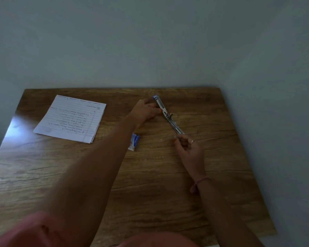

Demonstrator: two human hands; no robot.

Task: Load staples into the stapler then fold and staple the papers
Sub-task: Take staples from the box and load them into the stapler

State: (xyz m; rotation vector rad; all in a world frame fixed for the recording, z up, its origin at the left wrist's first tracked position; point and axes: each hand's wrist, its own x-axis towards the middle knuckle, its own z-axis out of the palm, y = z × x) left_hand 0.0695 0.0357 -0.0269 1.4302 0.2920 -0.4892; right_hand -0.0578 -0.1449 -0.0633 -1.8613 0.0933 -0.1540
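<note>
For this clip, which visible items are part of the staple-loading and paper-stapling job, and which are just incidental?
Part of the job:
stapler, swung open, held by the left hand and right hand
small staple box on the table
stack of lined papers, flat and untouched

Incidental:
wooden table
ring and wrist band on the right hand
</note>
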